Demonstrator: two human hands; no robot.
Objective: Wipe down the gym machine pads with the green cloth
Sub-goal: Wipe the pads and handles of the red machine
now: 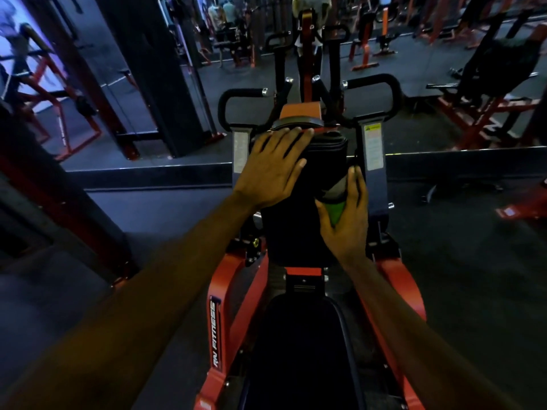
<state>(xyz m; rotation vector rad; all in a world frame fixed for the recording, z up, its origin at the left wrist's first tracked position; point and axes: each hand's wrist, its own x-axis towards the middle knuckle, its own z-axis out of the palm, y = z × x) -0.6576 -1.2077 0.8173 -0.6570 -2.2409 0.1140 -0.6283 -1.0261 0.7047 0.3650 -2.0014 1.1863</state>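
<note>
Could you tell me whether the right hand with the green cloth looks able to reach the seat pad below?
Probably yes: the right hand grips the green cloth against the chest pad, and nothing covers the seat pad below.

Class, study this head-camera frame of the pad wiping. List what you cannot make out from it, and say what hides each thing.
1. Green cloth, head view: mostly covered by the right hand; its full extent is hidden.
2. Chest pad: its upper left is under the flat left hand; dim light hides any dirt or wetness.
3. Seat pad: cut off by the bottom edge.
4. Warning label: text too small to read.
</note>
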